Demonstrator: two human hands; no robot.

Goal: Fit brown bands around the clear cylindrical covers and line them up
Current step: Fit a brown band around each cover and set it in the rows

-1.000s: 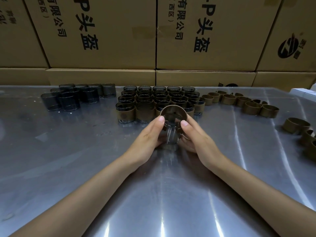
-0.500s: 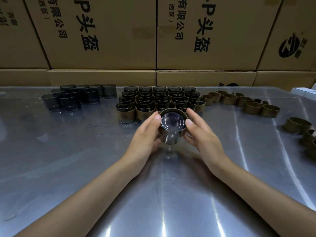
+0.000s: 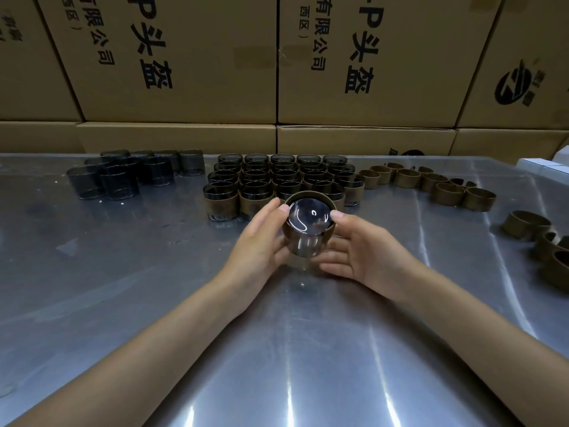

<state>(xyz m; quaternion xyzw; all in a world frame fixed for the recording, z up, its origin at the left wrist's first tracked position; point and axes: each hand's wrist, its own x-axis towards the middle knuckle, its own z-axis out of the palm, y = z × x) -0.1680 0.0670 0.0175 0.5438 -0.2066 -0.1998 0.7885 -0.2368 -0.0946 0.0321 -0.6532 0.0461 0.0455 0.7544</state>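
Head view: cover (image 3: 308, 232) with band (image 3: 310, 197) at frame centre, held above surface (image 3: 154, 288), pinched between left hand (image 3: 261, 241) and right hand (image 3: 366, 254). Risk: band seating crooked under uneven pressure; cover slipping, toppling finished rows (image 3: 277, 177).

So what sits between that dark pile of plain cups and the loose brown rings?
In the head view, the block of banded covers stands between the plain covers and loose brown bands.
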